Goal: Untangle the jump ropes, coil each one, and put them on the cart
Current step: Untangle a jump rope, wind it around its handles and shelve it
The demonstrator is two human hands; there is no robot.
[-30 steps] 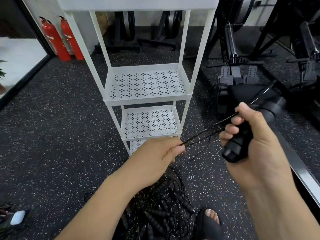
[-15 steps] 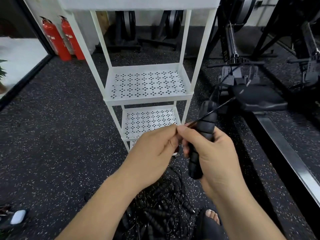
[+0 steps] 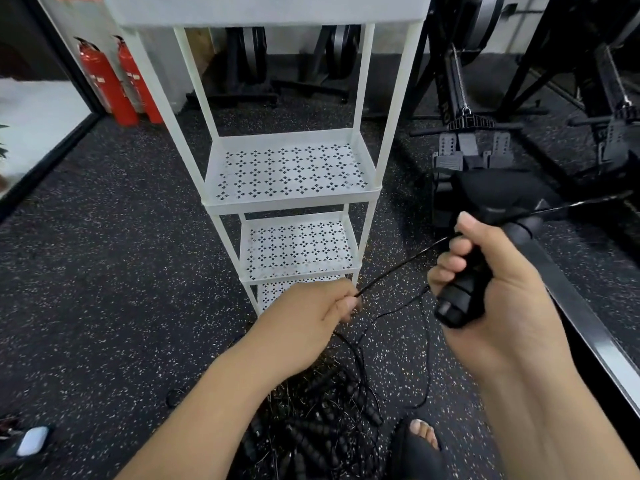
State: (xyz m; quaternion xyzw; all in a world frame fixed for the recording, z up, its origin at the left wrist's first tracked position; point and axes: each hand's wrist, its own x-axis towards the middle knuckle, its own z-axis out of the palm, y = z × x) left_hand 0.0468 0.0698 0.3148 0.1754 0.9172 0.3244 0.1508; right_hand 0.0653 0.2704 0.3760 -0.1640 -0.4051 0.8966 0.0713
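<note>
Your right hand [image 3: 495, 289] is curled round a black ribbed jump-rope handle [image 3: 462, 296]. The handle tilts, its butt end pointing down and toward your left hand. Your thumb lies on top and traps the thin black cord [image 3: 408, 261] against your forefinger. From there the cord runs straight down and across to your left hand [image 3: 311, 313], which pinches it between thumb and fingertips with the other fingers folded in. Another length of cord leads away past your right thumb, out to the far side of that hand.

Half a second ago your two hands were touching, with the handle nearly upright between them. Now your right hand has drawn off to its own side and the cord is stretched taut across the gap. Your left hand has barely shifted.

Loose loops of cord hang below both hands. They drop to the pile of jump ropes [image 3: 322, 427] on the speckled floor [image 3: 104, 271], under your left forearm, still a tangle of cords and ribbed handles. A foot [image 3: 420, 434] in a dark sandal stands just beside the pile, below your right wrist.

Beyond your left hand stands the white cart [image 3: 291, 199], its perforated shelves bare. A rowing machine [image 3: 485, 188] sits beyond your right hand. Two red fire extinguishers [image 3: 110, 88] stand well off past your left.
</note>
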